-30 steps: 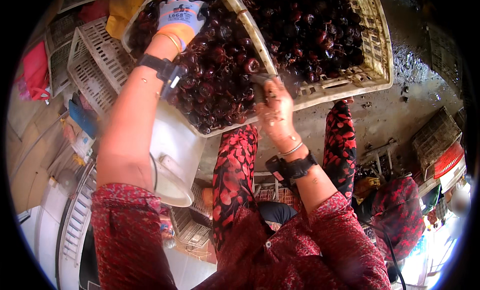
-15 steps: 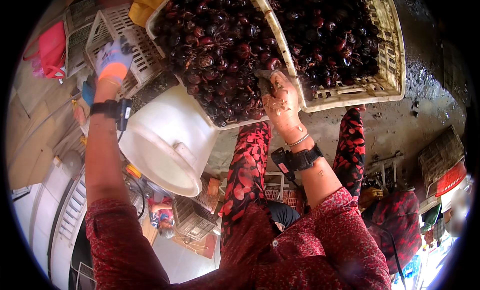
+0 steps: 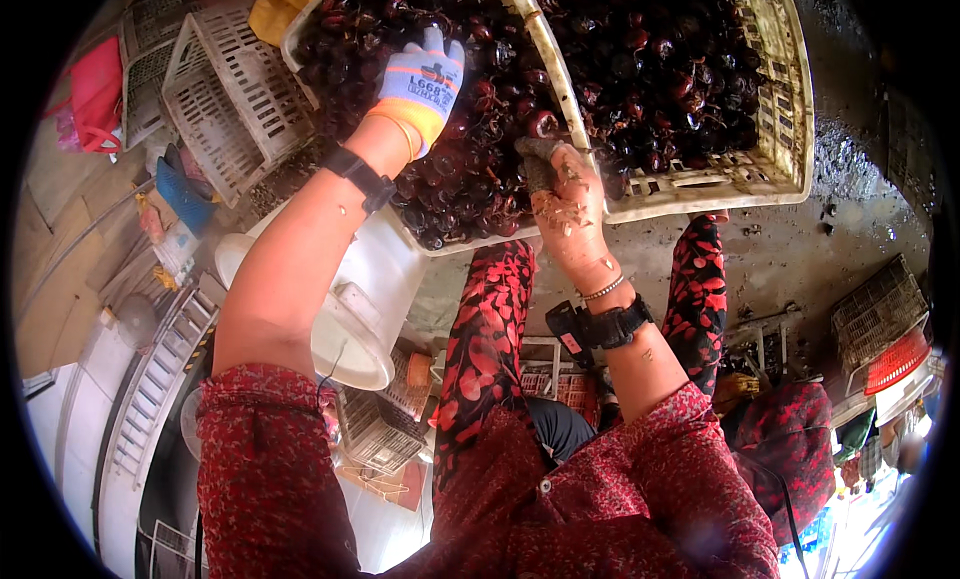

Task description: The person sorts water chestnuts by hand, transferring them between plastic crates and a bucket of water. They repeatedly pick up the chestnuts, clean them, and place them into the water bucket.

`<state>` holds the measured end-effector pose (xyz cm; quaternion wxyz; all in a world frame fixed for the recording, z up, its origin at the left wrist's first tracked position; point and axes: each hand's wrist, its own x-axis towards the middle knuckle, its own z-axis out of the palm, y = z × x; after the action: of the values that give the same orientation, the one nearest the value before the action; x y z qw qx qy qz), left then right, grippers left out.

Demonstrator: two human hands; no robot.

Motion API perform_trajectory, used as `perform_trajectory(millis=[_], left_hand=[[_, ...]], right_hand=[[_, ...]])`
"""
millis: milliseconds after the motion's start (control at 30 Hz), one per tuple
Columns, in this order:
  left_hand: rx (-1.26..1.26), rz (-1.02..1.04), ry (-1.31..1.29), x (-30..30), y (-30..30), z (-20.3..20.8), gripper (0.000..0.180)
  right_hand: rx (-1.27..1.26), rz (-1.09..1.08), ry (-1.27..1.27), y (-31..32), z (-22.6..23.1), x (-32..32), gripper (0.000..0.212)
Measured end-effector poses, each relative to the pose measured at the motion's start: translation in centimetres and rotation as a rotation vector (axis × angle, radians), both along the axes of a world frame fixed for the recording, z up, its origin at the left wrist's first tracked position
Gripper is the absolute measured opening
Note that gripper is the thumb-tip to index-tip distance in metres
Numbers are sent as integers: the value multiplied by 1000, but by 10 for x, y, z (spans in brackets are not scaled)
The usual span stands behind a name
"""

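Glossy dark-red round bulbs (image 3: 470,169), some with stringy roots, fill a pale plastic crate (image 3: 455,247) in front of me. Over its left half reaches my left hand (image 3: 420,79), in a pale grey-blue glove with an orange cuff. Its fingers stretch apart among the bulbs, and no grip on one shows. At the crate's near right corner is my right hand (image 3: 566,194), speckled with peel bits, dark coverings on its fingertips. Those fingers are curled together; anything inside them is hidden. A second crate (image 3: 790,99) of the same bulbs adjoins on the right.
A white tub (image 3: 375,299) stands below the left crate, partly behind my left forearm. Slatted crates (image 3: 235,89) and a pink bag (image 3: 97,94) lie at the far left. Wet muddy floor (image 3: 850,169) spreads at right, with more crates (image 3: 880,304) beyond.
My left hand has swung right from above the slatted crates to over the bulbs in the left crate. My right hand has stayed at nearly the same spot.
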<state>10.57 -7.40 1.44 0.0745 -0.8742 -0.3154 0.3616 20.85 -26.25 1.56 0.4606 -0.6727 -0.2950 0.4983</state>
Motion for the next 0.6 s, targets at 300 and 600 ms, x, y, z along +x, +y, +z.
perform_trajectory(millis=[300,600], left_hand=[[-215,27,-190,-21,36,5,20],[-979,1327,-1072,-79,32,60,16]], right_hand=[[33,57,-128,6,7,6,25],[72,-46,-45,34,34,-14,53]])
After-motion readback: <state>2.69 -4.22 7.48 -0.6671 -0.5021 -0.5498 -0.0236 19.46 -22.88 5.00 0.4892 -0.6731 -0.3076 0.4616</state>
